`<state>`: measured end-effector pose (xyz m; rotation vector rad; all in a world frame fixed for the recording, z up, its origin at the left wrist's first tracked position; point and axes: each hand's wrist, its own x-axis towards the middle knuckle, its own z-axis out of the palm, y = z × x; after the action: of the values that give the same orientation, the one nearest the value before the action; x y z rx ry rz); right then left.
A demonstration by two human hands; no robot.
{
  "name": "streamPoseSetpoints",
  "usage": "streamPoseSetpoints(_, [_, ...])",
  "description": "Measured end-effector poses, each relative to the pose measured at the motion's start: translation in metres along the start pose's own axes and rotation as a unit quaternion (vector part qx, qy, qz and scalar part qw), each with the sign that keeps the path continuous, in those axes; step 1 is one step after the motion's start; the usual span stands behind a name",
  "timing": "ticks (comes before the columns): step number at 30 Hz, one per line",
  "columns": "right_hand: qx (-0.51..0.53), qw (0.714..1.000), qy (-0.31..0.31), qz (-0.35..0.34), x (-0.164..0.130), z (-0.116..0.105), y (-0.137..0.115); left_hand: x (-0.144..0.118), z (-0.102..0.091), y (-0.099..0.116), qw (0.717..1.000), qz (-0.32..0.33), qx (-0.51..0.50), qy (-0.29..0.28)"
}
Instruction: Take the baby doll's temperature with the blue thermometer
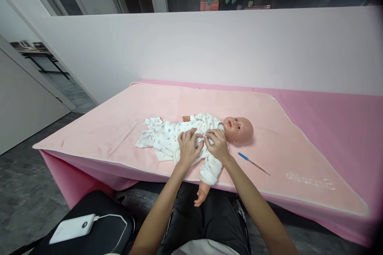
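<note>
A baby doll lies on its back with its head to the right, dressed in a white printed outfit. My left hand is at the doll's chest, its fingers bent and closed on the outfit's front. Just beside it, my right hand pinches the cloth near the collar. The fingertips of both hands almost meet; any fastener between them is too small to make out. One doll arm hangs over the near table edge, while the other lies on the far side. The outfit's legs look flat.
A pink blanket covers the table over a darker pink cloth. Right of the doll lies a thin stick with a blue end. A white wall stands behind. At lower left, a white power bank with a cable rests on a black seat.
</note>
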<state>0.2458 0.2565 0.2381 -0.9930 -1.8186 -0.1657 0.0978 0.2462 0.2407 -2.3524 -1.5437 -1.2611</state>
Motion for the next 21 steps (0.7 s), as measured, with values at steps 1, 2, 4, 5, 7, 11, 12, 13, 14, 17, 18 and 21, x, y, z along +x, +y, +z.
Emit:
streamPoseSetpoints(1, [0.001, 1.000, 0.003, 0.000, 0.000, 0.000, 0.000, 0.000, -0.001, 0.000, 1.000, 0.003, -0.003, -0.006])
streamPoseSetpoints(2, [0.002, 1.000, 0.006, 0.000, 0.000, 0.000, 0.000, -0.001, -0.003, 0.000, 1.000, 0.007, -0.009, -0.013])
streamPoseSetpoints(4, [0.005, 1.000, 0.011, 0.003, 0.000, 0.000, 0.001, -0.005, -0.007, -0.001, 0.999, 0.014, -0.022, -0.021])
streamPoseSetpoints(5, [0.007, 1.000, 0.012, 0.005, 0.000, 0.000, 0.001, -0.007, -0.009, -0.002, 0.999, 0.014, -0.027, -0.020])
streamPoseSetpoints(7, [0.009, 1.000, 0.014, 0.011, -0.001, 0.000, 0.001, -0.013, -0.012, -0.004, 0.999, 0.001, -0.034, -0.001])
streamPoseSetpoints(11, [0.013, 0.999, 0.018, 0.026, -0.002, -0.001, 0.002, -0.020, -0.015, -0.010, 0.995, -0.058, -0.043, 0.072])
streamPoseSetpoints(12, [0.016, 0.999, 0.016, 0.029, -0.003, -0.001, 0.003, -0.020, -0.016, -0.012, 0.993, -0.070, -0.045, 0.085])
streamPoseSetpoints(13, [0.019, 0.999, 0.014, 0.032, -0.003, -0.001, 0.003, -0.021, -0.016, -0.013, 0.991, -0.079, -0.050, 0.095])
streamPoseSetpoints(14, [0.021, 0.999, 0.013, 0.035, -0.004, -0.001, 0.003, -0.021, -0.016, -0.015, 0.989, -0.087, -0.056, 0.104])
streamPoseSetpoints(17, [0.020, 0.999, 0.022, 0.041, -0.005, 0.000, 0.004, -0.021, -0.019, -0.019, 0.980, -0.115, -0.088, 0.134])
streamPoseSetpoints(18, [0.016, 0.999, 0.024, 0.041, -0.005, 0.001, 0.004, -0.021, -0.020, -0.021, 0.977, -0.126, -0.098, 0.141])
streamPoseSetpoints(21, [0.000, 0.999, 0.021, 0.038, -0.005, 0.002, 0.004, -0.021, -0.022, -0.025, 0.973, -0.151, -0.104, 0.142])
